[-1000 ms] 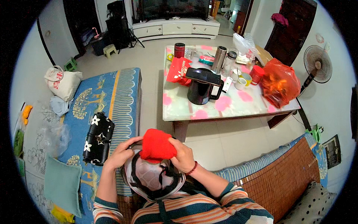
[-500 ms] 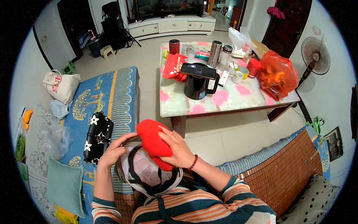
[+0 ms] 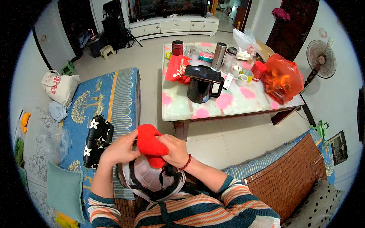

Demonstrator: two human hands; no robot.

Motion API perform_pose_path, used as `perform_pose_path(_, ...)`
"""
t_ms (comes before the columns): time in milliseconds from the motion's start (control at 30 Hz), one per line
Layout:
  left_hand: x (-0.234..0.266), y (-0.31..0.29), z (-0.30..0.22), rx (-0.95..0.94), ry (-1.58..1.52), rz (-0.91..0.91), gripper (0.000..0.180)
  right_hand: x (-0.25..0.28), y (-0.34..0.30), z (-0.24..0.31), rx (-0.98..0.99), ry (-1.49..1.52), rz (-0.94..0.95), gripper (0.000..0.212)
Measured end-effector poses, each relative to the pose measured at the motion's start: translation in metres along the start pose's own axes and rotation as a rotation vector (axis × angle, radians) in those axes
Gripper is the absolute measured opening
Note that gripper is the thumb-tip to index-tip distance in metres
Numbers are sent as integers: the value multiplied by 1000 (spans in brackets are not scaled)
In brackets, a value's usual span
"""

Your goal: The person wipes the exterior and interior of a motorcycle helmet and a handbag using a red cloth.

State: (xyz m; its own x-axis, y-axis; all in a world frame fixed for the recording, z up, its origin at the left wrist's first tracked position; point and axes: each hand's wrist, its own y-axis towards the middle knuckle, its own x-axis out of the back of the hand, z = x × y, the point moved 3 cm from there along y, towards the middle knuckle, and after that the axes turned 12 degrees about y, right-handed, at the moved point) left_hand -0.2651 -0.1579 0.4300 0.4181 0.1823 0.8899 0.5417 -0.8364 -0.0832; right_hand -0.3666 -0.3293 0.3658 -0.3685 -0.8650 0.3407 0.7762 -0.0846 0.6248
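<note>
An upturned helmet (image 3: 146, 176) rests in my lap, its pale padded inside and black straps facing up. My right hand (image 3: 173, 150), with a beaded bracelet at the wrist, is closed on a bunched red cloth (image 3: 150, 140) at the helmet's far rim. My left hand (image 3: 123, 148) curls at the far left of the helmet, thumb and fingers gripping its rim beside the cloth. The cloth partly hides that rim and the left fingertips.
Ahead stands a table (image 3: 178, 106) with a black kettle (image 3: 203, 85), a steel flask (image 3: 219, 56), cups and a red plastic bag (image 3: 283, 78). A black flowered handbag (image 3: 98, 140) lies on the blue-covered seat (image 3: 121, 95) at left. A brown mat (image 3: 289, 167) covers the right seat.
My left hand has shifted right and up, against the cloth's edge. The right hand and the red cloth have moved slightly left, and the cloth is more bunched.
</note>
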Motion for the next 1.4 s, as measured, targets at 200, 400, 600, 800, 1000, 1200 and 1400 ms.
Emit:
perform_pose_path(200,-17,-1,25,-59,-232,37,48,14,-35,-11,-222,431,-191,36)
perform_pose_path(400,-14,-7,20,-19,-282,5,40,28,-41,-15,-286,567,176,79)
perform_pose_path(600,-21,0,19,-28,-334,4,37,9,-9,4,0,153,376,74)
perform_pose_path(800,-21,1,23,-5,-215,31,36,-21,8,6,-85,-55,57,65)
perform_pose_path(1000,-27,-7,19,7,-224,22,34,-13,2,-3,-70,113,110,58)
perform_pose_path(1200,-24,-1,17,1,-156,13,38,4,-23,-12,-255,351,95,50)
perform_pose_path(1400,-12,-6,3,18,-217,-46,45,32,-42,-11,-376,618,41,57)
